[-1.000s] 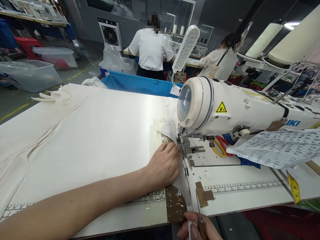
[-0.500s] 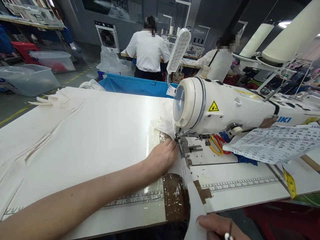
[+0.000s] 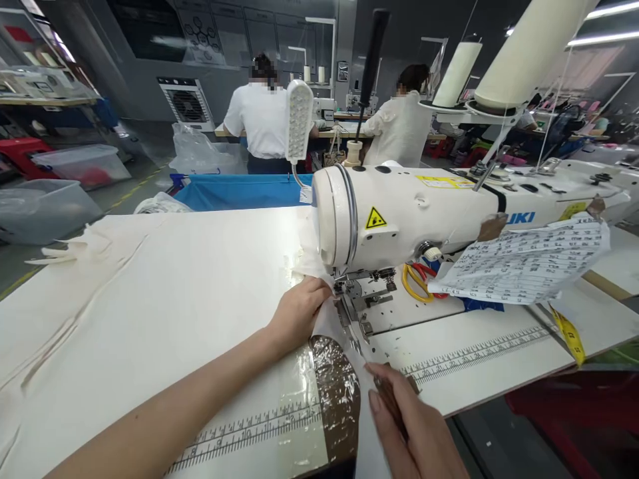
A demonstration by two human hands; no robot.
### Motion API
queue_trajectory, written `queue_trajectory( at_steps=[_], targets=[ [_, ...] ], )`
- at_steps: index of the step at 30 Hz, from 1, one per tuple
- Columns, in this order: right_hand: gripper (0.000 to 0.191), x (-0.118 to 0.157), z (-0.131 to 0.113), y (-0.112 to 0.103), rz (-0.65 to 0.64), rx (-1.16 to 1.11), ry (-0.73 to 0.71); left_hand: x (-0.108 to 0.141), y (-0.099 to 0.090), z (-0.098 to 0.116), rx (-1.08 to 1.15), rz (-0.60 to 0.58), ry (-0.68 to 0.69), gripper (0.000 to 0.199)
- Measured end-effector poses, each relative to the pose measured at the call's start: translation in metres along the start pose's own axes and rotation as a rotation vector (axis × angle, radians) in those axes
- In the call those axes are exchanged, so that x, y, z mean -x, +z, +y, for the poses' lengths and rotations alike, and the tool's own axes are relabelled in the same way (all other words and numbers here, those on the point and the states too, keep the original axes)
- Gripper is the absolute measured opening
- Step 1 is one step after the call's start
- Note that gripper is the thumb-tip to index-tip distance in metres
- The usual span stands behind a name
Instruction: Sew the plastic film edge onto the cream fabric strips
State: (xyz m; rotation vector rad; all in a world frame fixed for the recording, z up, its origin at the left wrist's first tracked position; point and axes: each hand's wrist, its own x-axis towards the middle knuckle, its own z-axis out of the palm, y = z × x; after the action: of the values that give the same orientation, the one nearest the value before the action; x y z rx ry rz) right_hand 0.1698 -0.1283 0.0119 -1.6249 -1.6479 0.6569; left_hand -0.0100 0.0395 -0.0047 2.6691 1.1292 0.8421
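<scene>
The right hand [image 3: 421,426] is nearest. It was down at the edge of the desk [image 3: 200,283], and now it has come up over the top. Its thumb and fingers pinch the brown handle of a thin pointy tool [image 3: 393,404]. The tip now points at the metal bits in front of the sewing machine [image 3: 389,216], so the tool seems to be working on the cloth close to the needle.

The long white cloth [image 3: 368,429] runs from under the right hand up to the needle. It lies partly over the shiny brown tape [image 3: 339,396].

A bit farther on, the left hand [image 3: 298,313] has stayed beside the needle. Its fingers are bent and close together on the cloth; I can't tell if they pinch it or just press. It looks like this hand keeps the cloth steady.

To the right of the needle, scissors [image 3: 410,287] lie under the machine's arm, and a paper with writing [image 3: 529,266] hangs by them. Behind the desk is a blue bin [image 3: 234,193], and past it two people in pale tops sit.
</scene>
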Motion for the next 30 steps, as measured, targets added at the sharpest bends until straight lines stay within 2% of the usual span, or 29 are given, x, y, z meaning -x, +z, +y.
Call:
queue_trajectory(
  at_steps=[4,11,19,30],
  targets=[
    [0.028,-0.021,0.012,0.004,-0.011,0.097,-0.08,-0.001,0.001,-0.007,0.158,0.011,0.001,0.016],
    [0.032,-0.044,0.018,0.024,0.112,0.347,-0.268,-0.001,0.002,-0.008,0.2,0.04,0.028,0.018],
    [0.032,-0.053,0.015,0.03,0.116,0.363,-0.272,-0.003,0.002,-0.008,0.189,0.046,0.037,0.017],
    [0.032,-0.053,0.016,0.033,0.114,0.4,-0.294,-0.002,0.006,-0.009,0.053,0.046,0.041,0.014]
  ],
)
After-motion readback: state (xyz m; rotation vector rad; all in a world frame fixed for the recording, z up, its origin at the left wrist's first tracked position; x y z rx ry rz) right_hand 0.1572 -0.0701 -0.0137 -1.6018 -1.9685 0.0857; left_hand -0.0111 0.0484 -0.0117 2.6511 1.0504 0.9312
